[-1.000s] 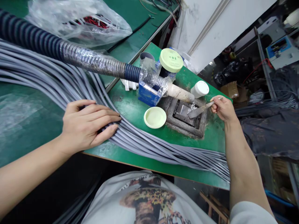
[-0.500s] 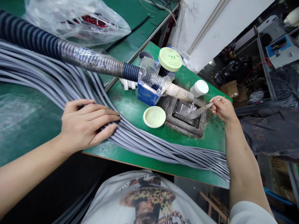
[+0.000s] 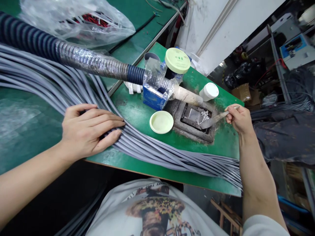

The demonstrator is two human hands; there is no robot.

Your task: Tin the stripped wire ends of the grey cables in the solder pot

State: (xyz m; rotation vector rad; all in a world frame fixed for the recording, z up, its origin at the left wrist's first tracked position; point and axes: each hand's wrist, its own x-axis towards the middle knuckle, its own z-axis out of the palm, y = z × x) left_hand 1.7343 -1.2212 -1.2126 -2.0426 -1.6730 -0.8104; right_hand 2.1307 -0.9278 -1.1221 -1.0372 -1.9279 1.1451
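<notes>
My left hand (image 3: 90,131) is laid over a thick bundle of grey cables (image 3: 152,149), its fingers curved across them and thumb tucked nearer my body. Some fingertips are hidden among the cables. My right hand (image 3: 238,118) pinches the handle of a flat scraper (image 3: 213,121). Its blade tip is at the near right part of a small square pot of shiny molten-looking metal (image 3: 194,114). Crinkled silvery skin (image 3: 204,114) lies on the metal beside the blade. A dark, crusted frame (image 3: 179,114) surrounds the pot.
A ribbed hose (image 3: 95,64) ends in a pale nozzle (image 3: 188,95) by the pot. Around it stand a blue box (image 3: 154,98), a pale green lid (image 3: 161,122), a lidded tub (image 3: 177,60) and a white jar (image 3: 209,91). A plastic bag (image 3: 81,23) lies behind.
The scraper blade has shifted slightly right and toward me, with my right hand moving a little right. More crinkled skin shows by the blade. My left hand stays on the cables.
</notes>
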